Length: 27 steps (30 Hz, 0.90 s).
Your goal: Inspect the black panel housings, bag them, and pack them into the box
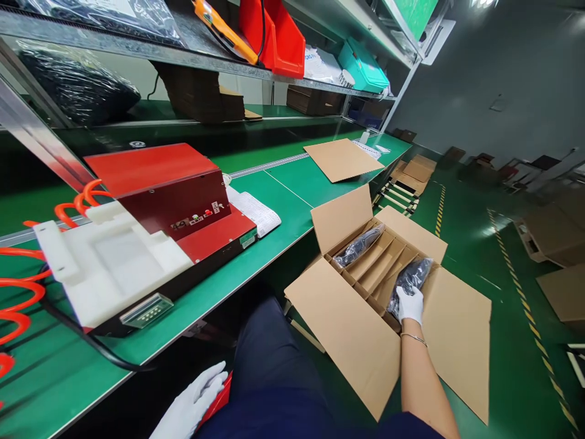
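Observation:
An open cardboard box [316,291] with raised flaps stands to the right of my legs. Thin cardboard dividers [382,272] split its inside into slots. My right hand [410,305], in a white glove, reaches into the near right side and grips a dark item in a clear plastic bag [414,274]. Its exact kind is hidden by the wrapping. A second dark bagged item [359,245] lies in the slot at the far left of the box. Low beside my left thigh is my left hand [194,402], gloved too, its fingers stretched out and holding nothing.
On the green workbench [292,195] to the left sits a red machine [159,183] with a white fixture plate [121,250] and coiled orange hoses [18,299]. Papers [256,213] and a cardboard sheet [342,160] lie beyond it. A shelf above carries a red bin [278,42].

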{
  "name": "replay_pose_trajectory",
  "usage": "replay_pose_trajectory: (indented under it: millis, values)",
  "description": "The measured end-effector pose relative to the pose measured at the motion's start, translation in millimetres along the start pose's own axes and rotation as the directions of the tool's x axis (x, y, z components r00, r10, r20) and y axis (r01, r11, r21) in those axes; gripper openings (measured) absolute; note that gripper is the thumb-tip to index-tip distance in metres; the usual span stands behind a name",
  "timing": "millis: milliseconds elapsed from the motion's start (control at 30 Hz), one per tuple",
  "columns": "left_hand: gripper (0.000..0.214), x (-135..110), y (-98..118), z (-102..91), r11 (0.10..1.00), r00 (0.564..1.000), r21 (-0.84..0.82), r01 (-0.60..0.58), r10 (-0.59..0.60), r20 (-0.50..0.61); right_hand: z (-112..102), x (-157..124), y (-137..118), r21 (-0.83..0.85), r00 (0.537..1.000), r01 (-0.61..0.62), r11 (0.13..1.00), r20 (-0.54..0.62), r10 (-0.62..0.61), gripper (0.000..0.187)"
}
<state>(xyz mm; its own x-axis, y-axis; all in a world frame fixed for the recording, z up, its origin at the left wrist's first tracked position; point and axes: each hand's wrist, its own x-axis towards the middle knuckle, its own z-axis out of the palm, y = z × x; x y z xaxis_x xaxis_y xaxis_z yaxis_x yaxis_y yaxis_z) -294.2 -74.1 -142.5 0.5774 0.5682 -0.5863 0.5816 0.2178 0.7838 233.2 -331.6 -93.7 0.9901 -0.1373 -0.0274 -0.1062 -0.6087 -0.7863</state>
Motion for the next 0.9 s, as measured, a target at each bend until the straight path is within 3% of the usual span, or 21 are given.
replay_pose_trajectory:
  millis: [100, 167, 267, 367, 400, 433, 533, 600, 633, 667, 767, 833, 867, 900]
  values:
    - [0.068, 1, 6, -1.3, 1.0, 1.0, 0.015, 0.0, 0.0, -0.003, -13, -4, -25, 0.097, 0.992, 0.123, 0.988, -0.042, -0.12, 0.062]
    - [0.068, 3, 23, -0.9, 0.999, 1.0, 0.041, -0.022, 0.022, 0.008, -14, -16, -49, 0.14, 0.969, 0.249, 0.958, -0.051, -0.244, 0.075]
    - [0.07, 7, 66, 5.6, 0.994, 0.996, 0.078, -0.082, 0.078, 0.045, 0, -56, -87, 0.187, 0.894, 0.439, 0.879, 0.011, -0.449, 0.072]
    - [0.078, 12, 121, 22.7, 0.988, 0.98, -0.012, -0.156, 0.157, 0.121, 24, -124, -120, 0.236, 0.804, 0.551, 0.8, 0.105, -0.585, 0.065]
    - [0.083, 13, 138, 30.1, 0.979, 0.971, -0.049, -0.197, 0.202, 0.129, 31, -150, -127, 0.262, 0.759, 0.591, 0.763, 0.139, -0.636, 0.061]
    - [0.088, 14, 154, 37.6, 0.966, 0.959, -0.11, -0.235, 0.249, 0.136, 38, -177, -132, 0.294, 0.665, 0.669, 0.683, 0.174, -0.726, 0.057]
    - [0.101, 13, 188, 56.6, 0.861, 0.901, -0.356, -0.364, 0.422, 0.1, 55, -248, -131, 0.301, 0.331, 0.865, 0.402, 0.262, -0.907, 0.05]
    - [0.102, 10, 199, 63.8, 0.821, 0.894, -0.385, -0.421, 0.448, -0.02, 67, -281, -122, 0.268, 0.08, 0.955, 0.124, 0.17, -0.982, 0.046]
    - [0.1, 7, 201, 65.8, 0.825, 0.901, -0.373, -0.425, 0.425, -0.086, 71, -292, -117, 0.251, 0.001, 0.967, 0.035, 0.135, -0.991, 0.044]
    - [0.096, 5, 202, 67.0, 0.834, 0.912, -0.368, -0.41, 0.386, -0.141, 74, -301, -113, 0.24, -0.049, 0.97, -0.022, 0.105, -0.993, 0.039]
    - [0.08, 3, 196, 66.9, 0.815, 0.931, -0.455, -0.358, 0.272, -0.245, 67, -308, -113, 0.271, -0.083, 0.962, -0.044, 0.135, -0.987, 0.022]
    - [0.069, 7, 188, 63.4, 0.807, 0.926, -0.476, -0.348, 0.218, -0.308, 49, -301, -120, 0.367, -0.185, 0.925, -0.102, 0.199, -0.962, 0.017]
    - [0.066, 11, 184, 60.6, 0.819, 0.919, -0.456, -0.348, 0.203, -0.337, 39, -294, -125, 0.398, -0.204, 0.912, -0.1, 0.226, -0.953, 0.017]
    - [0.062, 15, 181, 57.3, 0.838, 0.912, -0.417, -0.352, 0.205, -0.356, 29, -285, -129, 0.393, -0.156, 0.918, -0.054, 0.233, -0.96, 0.016]
